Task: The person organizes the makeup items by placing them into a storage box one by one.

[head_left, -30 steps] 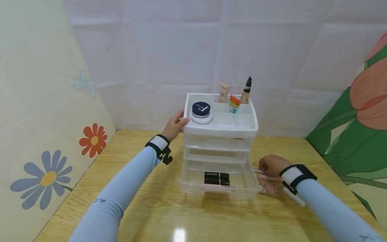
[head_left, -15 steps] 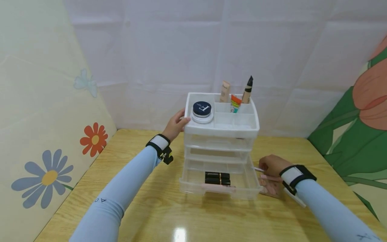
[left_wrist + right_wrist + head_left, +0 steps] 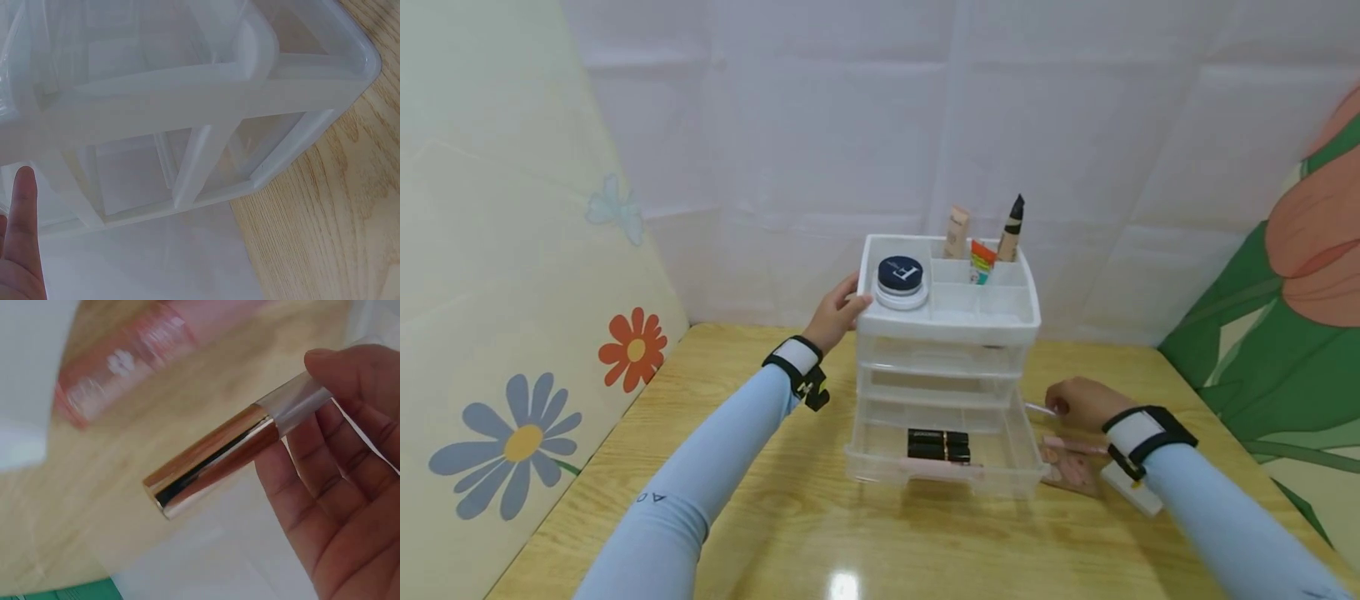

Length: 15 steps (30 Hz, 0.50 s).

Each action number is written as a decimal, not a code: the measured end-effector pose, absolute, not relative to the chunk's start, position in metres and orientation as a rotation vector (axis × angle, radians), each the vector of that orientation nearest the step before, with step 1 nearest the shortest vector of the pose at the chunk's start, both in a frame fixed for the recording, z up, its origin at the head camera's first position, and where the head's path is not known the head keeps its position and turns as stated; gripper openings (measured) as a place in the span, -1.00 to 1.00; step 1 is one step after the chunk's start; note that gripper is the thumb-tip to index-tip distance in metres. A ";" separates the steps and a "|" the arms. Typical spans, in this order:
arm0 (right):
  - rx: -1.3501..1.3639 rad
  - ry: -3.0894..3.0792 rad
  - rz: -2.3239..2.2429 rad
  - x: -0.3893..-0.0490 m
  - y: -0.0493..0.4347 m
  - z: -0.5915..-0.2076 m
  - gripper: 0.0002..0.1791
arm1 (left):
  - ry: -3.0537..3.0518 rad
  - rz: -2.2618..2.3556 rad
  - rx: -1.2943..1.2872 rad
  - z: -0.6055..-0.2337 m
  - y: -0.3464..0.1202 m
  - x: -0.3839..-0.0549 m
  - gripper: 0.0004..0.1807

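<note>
My left hand rests against the left side of a white plastic drawer organizer, thumb near its front corner. In the left wrist view a straight finger lies at the frame. The organizer's clear bottom drawer is pulled out, holding black-and-gold lipstick tubes and a slim pink stick. Right of that drawer, my right hand pinches a slim cosmetic tube with a shiny gold end and pale body, thumb over it; it is held above the table.
On the table under my right forearm lie a pink tube, a pink patterned flat case and a white box. The organizer's top tray carries a dark-lidded jar, a beige tube, an orange-green tube and a black-tipped bottle.
My right hand has risen slightly off the pink tube and case with the slim cosmetic tube, uncovering more of them and of the white box. The left hand stays at the organizer.
</note>
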State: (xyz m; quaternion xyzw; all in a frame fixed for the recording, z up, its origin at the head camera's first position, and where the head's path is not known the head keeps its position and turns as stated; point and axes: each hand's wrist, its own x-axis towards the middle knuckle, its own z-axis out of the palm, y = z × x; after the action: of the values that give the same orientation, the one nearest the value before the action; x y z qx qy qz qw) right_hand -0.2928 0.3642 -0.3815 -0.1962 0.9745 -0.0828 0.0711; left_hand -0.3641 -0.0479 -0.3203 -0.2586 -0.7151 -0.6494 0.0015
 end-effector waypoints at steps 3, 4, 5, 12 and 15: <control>-0.615 2.948 -0.252 -0.290 0.366 -0.369 -0.85 | -2.242 -2.045 -0.803 -0.320 -0.048 -0.364 -0.37; -0.637 2.961 -0.261 -0.288 0.367 -0.364 -0.84 | -2.241 -2.048 -0.799 -0.320 -0.048 -0.364 -0.37; -0.652 2.973 -0.267 -0.286 0.368 -0.360 -0.84 | -2.240 -2.052 -0.794 -0.320 -0.048 -0.364 -0.37; -0.691 3.030 -0.251 -0.266 0.374 -0.326 -0.86 | -2.243 -2.059 -0.772 -0.319 -0.048 -0.363 -0.38; -0.678 3.037 -0.270 -0.255 0.374 -0.312 -0.86 | -2.253 -2.047 -0.766 -0.319 -0.048 -0.363 -0.38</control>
State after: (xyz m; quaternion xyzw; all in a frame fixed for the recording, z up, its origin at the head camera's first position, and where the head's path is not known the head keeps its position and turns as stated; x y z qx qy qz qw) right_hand -0.2553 0.3744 -0.3116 -0.2172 0.9723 -0.0865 0.0090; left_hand -0.3629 -0.0477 -0.3189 -0.2440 -0.7178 -0.6521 0.0013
